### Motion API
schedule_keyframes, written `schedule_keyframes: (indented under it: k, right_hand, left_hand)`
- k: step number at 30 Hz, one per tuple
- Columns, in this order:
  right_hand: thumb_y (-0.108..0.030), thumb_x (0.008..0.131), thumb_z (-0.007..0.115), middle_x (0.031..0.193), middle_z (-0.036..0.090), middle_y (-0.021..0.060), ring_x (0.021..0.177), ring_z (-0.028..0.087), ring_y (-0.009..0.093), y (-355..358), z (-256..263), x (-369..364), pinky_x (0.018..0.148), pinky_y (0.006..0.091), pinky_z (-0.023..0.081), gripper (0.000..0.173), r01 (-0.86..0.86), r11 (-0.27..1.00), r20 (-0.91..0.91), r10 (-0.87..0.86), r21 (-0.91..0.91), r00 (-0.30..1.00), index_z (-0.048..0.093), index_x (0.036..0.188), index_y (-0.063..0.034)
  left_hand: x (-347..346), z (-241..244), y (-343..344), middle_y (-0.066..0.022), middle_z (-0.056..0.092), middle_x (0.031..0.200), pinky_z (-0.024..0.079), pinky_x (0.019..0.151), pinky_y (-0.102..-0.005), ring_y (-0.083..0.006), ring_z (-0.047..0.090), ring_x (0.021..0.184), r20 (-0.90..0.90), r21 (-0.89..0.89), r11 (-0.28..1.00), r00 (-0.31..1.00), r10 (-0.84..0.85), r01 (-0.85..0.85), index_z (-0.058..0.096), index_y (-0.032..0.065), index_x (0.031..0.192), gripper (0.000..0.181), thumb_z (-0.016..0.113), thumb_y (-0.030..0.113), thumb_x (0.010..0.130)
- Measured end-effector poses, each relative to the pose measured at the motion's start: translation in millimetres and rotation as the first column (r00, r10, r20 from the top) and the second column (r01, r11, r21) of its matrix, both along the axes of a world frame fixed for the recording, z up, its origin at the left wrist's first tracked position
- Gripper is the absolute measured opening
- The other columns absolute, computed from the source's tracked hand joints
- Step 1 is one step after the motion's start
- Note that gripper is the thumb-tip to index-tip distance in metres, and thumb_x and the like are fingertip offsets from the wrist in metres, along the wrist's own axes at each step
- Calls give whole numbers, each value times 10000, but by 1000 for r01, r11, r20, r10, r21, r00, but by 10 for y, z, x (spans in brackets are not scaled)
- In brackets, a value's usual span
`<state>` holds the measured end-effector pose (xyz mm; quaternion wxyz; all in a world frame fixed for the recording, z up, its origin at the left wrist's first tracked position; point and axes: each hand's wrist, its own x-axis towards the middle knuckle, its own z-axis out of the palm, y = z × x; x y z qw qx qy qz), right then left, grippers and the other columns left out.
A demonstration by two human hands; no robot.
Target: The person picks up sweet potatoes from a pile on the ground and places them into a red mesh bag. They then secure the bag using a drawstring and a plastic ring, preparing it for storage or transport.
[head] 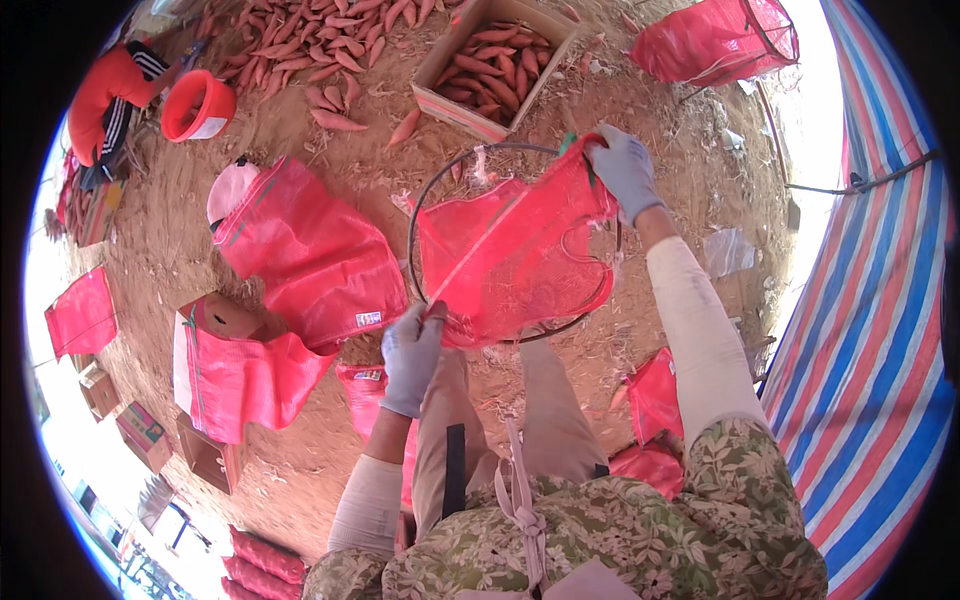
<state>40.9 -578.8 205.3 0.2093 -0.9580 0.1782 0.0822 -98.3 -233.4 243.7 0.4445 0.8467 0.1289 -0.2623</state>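
Note:
A red mesh sack point(487, 255) is stretched between both hands, over a dark round hoop point(415, 225) in front of my legs. Wearing a pale work glove, my left hand point(414, 356) pinches the sack's lower left edge beside the hoop. My right hand point(624, 169), gloved the same way, grips the upper right corner near a bit of green cord point(568, 141). Part of the hoop is hidden behind the mesh. Left of it, another red sack point(322, 251) lies spread on the ground.
Beyond the hoop stands a cardboard box of sweet potatoes point(495, 71), beside a loose sweet potato pile point(315, 37). A red bucket point(199, 105) is near a crouching person point(112, 97). A red sack on a frame point(712, 45) stands far right, near a striped tarp point(862, 337).

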Motion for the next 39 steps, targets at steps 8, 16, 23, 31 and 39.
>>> schedule_keyframes:
  k: [8,16,23,31,39]
  right_hand:
    - [-401,877,518,1052,665,158,1002,619,356,270,-105,349,853,437,474,356,-61,996,-105,54,-67,993,653,1094,-153]
    - [-427,861,553,1125,658,144,1056,615,350,47,-476,579,922,431,467,365,-22,994,-179,42,110,983,682,1097,-181]
    - [-432,828,596,1140,654,149,1075,608,346,-206,-801,624,931,424,467,389,-274,961,-389,271,49,881,703,1062,-141]
    - [-420,782,637,982,674,193,961,634,358,-390,-1039,241,832,413,485,395,-126,930,-241,218,346,946,701,930,-59]
    - [-402,824,603,969,676,190,938,643,341,-565,-1066,9,814,397,490,372,-159,930,-245,248,332,937,699,961,-70]
  left_hand:
    - [662,-321,10,-186,566,798,443,651,-438,-368,580,765,492,258,964,867,-78,-60,570,25,866,154,538,165,921]
    - [1142,-695,88,-176,552,602,424,559,-383,-334,543,572,301,187,962,944,138,-201,592,13,733,305,554,255,916]
    - [1177,-1276,285,-232,634,775,476,696,-469,-406,622,777,101,369,927,988,-114,69,672,34,855,299,515,288,881]
    - [576,-1048,392,-195,618,1121,463,874,-431,-362,586,1023,128,502,862,979,-158,74,624,83,1118,300,591,217,852]
    - [766,-369,-43,-229,490,1305,387,981,-482,-399,481,1181,517,404,833,656,-550,379,537,87,1275,525,585,431,882]
